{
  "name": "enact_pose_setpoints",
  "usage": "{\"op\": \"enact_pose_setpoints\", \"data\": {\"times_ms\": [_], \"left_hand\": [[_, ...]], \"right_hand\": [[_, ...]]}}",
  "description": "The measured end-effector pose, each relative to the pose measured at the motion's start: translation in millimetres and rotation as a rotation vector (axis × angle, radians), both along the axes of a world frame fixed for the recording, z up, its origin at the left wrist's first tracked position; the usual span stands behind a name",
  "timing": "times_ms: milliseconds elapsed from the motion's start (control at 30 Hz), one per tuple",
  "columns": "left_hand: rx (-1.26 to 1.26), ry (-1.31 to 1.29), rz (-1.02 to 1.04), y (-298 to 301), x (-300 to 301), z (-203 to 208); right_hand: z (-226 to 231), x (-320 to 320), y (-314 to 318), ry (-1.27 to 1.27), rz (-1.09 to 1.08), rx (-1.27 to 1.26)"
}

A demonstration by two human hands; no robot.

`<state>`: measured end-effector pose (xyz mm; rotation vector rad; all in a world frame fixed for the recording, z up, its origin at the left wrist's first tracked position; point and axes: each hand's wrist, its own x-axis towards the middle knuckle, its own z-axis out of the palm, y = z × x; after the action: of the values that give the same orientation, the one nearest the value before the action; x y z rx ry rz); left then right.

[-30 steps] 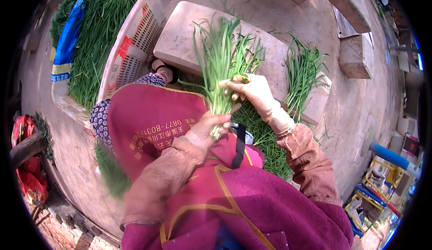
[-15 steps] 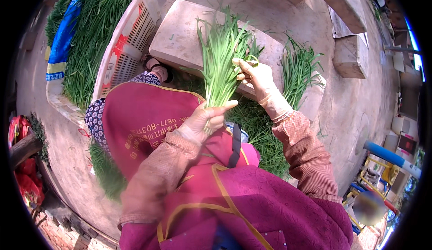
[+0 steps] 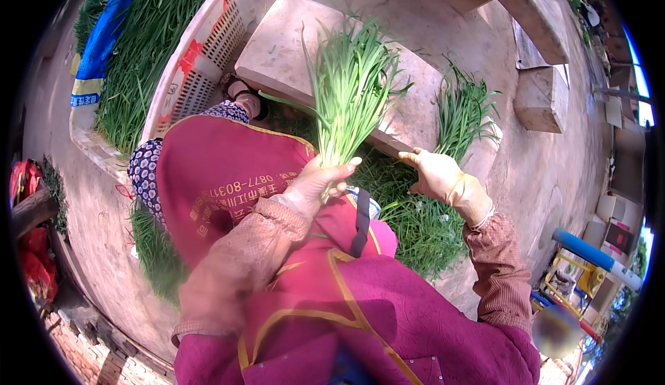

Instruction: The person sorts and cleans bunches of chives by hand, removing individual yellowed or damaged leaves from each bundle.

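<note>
My gloved left hand [image 3: 317, 179] is closed round the pale lower ends of a bunch of garlic chives [image 3: 352, 97]. The green leaves fan upward and away from me over a pale stone block [image 3: 291, 31], and one long leaf sticks out to the left. Apart from the bunch, my gloved right hand [image 3: 447, 180] hovers above loose chive leaves [image 3: 415, 232] on the ground, near the block's front edge. Its thumb and forefinger are spread, with nothing visible between them. Another pile of chives [image 3: 464, 108] lies at the block's right end.
At the left stands a white plastic basket [image 3: 201, 59] with red marks. Beyond it, a large heap of chives [image 3: 149, 52] lies beside a blue sheet [image 3: 104, 38]. More leaves [image 3: 156, 253] are on the ground by my left knee. Stone bench parts [image 3: 540, 97] stand at the upper right.
My right hand has left the bunch and moved right and down, its fingers parting. The left hand keeps its hold, and the bunch's leaves have spread and tilted slightly right.
</note>
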<state>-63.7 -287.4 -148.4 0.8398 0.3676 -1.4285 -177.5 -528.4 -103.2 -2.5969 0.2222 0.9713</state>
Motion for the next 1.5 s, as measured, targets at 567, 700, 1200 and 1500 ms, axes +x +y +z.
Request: {"op": "enact_pose_setpoints", "data": {"times_ms": [567,700,1200,1500], "left_hand": [[0.852,-2.214,-1.239,6.2,-12.2,64.8],[0.647,-2.085,-1.145,4.9,-12.6,60.3],[-0.286,-1.772,0.000,-109.8,91.7,82.7],[-0.133,-1.172,-0.393,-148.3,119.3,-49.6]], "right_hand": [[-24.2,48.4,97.6,-0.330,-1.258,2.289],[-25.3,51.9,62.7,-0.254,-1.562,2.291],[108.6,123.8,23.5,-0.878,-0.861,1.013],[-10.3,143.4,2.2,-0.825,-0.627,0.585]]}}
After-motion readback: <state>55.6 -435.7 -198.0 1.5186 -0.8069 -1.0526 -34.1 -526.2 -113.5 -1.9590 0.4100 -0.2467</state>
